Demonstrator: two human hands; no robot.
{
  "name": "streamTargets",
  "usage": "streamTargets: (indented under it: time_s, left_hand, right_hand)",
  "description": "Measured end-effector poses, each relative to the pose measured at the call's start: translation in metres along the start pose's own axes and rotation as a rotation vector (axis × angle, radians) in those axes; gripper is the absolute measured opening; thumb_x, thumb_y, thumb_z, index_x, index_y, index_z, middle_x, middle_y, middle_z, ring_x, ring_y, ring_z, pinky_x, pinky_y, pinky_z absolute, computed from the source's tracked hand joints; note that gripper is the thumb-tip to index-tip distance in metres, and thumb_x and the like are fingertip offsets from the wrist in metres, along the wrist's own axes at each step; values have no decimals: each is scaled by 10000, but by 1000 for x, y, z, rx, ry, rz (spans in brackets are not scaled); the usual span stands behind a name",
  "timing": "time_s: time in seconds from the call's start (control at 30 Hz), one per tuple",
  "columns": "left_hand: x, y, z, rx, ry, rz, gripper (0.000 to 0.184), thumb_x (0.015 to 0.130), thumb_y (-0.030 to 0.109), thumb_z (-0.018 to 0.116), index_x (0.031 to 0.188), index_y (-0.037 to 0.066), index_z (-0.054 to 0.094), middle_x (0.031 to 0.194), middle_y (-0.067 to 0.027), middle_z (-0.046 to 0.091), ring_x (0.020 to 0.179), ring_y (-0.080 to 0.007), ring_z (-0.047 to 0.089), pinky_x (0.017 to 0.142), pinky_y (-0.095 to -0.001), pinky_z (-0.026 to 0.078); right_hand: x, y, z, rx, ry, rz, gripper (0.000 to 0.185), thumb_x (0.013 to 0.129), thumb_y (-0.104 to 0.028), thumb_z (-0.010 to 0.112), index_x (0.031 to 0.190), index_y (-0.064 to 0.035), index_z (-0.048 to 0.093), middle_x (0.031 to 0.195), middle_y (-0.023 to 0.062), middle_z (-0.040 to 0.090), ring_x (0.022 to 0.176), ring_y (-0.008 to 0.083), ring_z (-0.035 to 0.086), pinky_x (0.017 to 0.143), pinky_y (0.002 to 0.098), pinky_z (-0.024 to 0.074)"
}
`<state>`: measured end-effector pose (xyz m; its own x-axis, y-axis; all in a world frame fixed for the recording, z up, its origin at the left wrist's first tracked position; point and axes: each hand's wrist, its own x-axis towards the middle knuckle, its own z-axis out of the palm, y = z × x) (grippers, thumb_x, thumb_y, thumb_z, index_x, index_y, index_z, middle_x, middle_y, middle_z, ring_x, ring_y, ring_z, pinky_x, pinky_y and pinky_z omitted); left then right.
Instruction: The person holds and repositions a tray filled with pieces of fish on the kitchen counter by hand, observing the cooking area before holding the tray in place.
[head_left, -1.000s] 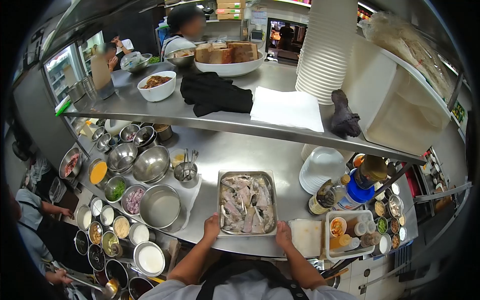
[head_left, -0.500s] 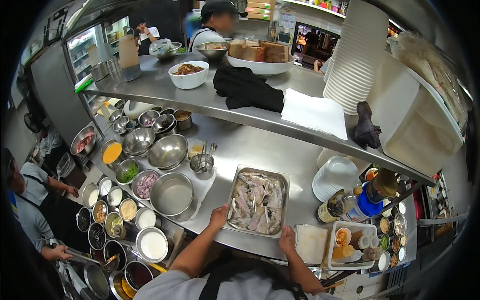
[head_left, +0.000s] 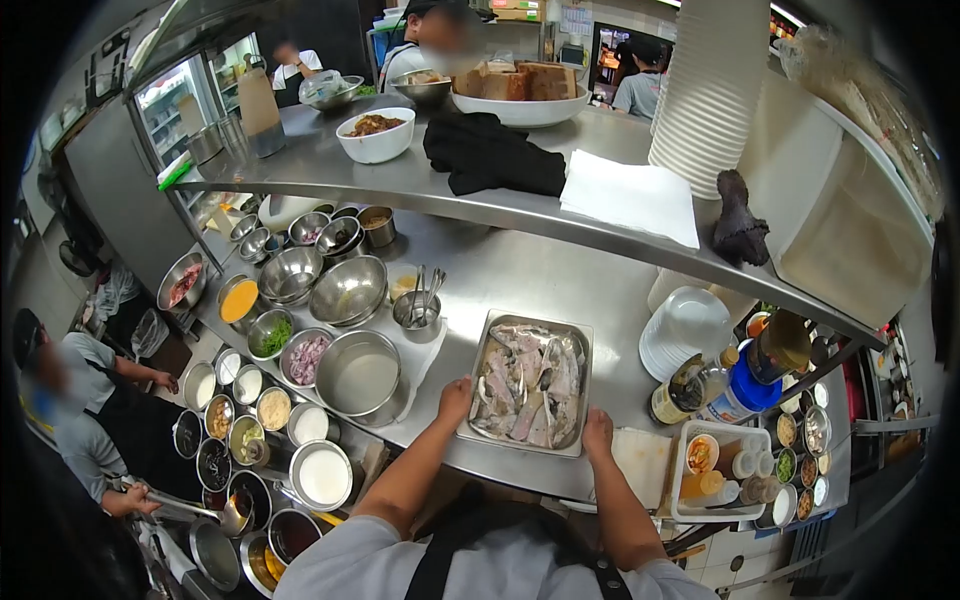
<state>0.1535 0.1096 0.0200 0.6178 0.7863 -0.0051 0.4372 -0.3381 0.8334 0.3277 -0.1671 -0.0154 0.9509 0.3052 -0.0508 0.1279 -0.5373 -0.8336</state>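
I am remotely viewing the left hand [head_left: 455, 400], curled at the left edge of the metal tray [head_left: 586, 385], and the right hand [head_left: 598, 436], curled beside its near-right corner, presumably for even support (whether the fingers are clasping the rim, I cannot tell). The tray is sitting on the steel counter [head_left: 480, 260], its walls apparently containing the wet, pale pieces [head_left: 530, 385]. A large pot [head_left: 372, 408] is standing leftward, a pale board [head_left: 640, 465] lying rightward, perhaps for easy reach.

A rectangular metal tray [head_left: 587, 380] lies on the counter [head_left: 490, 262]; pale pieces [head_left: 530, 388] fill it.
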Motion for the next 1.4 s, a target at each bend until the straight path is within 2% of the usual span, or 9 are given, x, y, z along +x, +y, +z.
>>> streamTargets:
  time_s: [0.17, 0.33, 0.47, 0.57, 0.9, 1.03, 1.2, 1.3, 1.4]
  left_hand:
    - [-8, 14, -5, 13, -19, -16, 535, 969, 371, 343, 800, -69, 597, 824, -304, 588, 835, -479, 552, 748, -493, 419]
    - [-15, 15, 0, 15, 59, 56, 502, 973, 364, 339, 876, -53, 602, 855, -298, 594, 847, -471, 553, 751, -474, 427]
    - [-12, 12, -1, 2, -32, 19, 503, 976, 359, 342, 865, -59, 599, 842, -303, 594, 826, -467, 557, 745, -460, 432]
    - [-4, 8, -2, 56, -42, 44, 508, 974, 364, 353, 849, -63, 598, 812, -300, 594, 802, -468, 557, 731, -457, 430]
    - [-8, 21, -5, -39, -66, -68, 516, 973, 369, 370, 809, -69, 588, 775, -289, 590, 761, -449, 567, 721, -454, 429]
    - [-6, 8, 1, -33, 21, 11, 520, 972, 370, 376, 774, -72, 566, 725, -281, 568, 704, -433, 552, 688, -437, 429]
    - [-5, 8, -1, -88, -52, -66, 529, 968, 373, 380, 746, -70, 564, 742, -297, 567, 729, -440, 563, 699, -449, 429]
    - [-5, 8, -1, -60, -43, -71, 546, 965, 393, 369, 749, -67, 569, 752, -298, 574, 750, -454, 560, 713, -456, 428]
    - [-4, 4, 1, -63, -22, -38, 550, 963, 404, 365, 759, -59, 578, 762, -295, 582, 769, -456, 564, 722, -452, 431]
  right_hand:
    - [-14, -42, -4, -71, 17, 54, 516, 961, -365, 319, 912, 60, 608, 931, 295, 600, 901, 472, 547, 795, 476, 422]
    - [-5, -26, 3, -79, 92, -167, 530, 974, -372, 331, 801, 83, 539, 738, 263, 565, 682, 393, 536, 654, 453, 403]
    - [-13, -49, -10, 21, 1, -23, 514, 977, -370, 354, 774, 67, 534, 696, 221, 552, 649, 296, 512, 640, 419, 410]
    - [-10, -32, 4, -28, 60, -7, 499, 976, -364, 364, 774, 55, 545, 688, 204, 555, 648, 291, 517, 643, 405, 412]
    - [-17, -37, 0, 33, 43, -7, 503, 979, -375, 349, 857, 52, 584, 756, 227, 588, 721, 324, 557, 700, 397, 429]
    - [-15, -31, 3, 23, 84, -123, 527, 974, -406, 352, 867, 54, 588, 830, 228, 610, 779, 339, 566, 724, 407, 428]
    - [-19, -44, -1, 48, 37, 26, 513, 984, -370, 307, 921, 37, 612, 857, 233, 624, 828, 382, 579, 765, 404, 436]
    - [-14, -33, 2, 47, 10, 1, 487, 988, -339, 316, 878, 40, 602, 802, 214, 615, 753, 351, 564, 720, 410, 429]
    - [-16, -33, 4, 68, 107, -92, 452, 978, -323, 389, 767, 41, 554, 649, 151, 540, 621, 227, 485, 616, 373, 398]
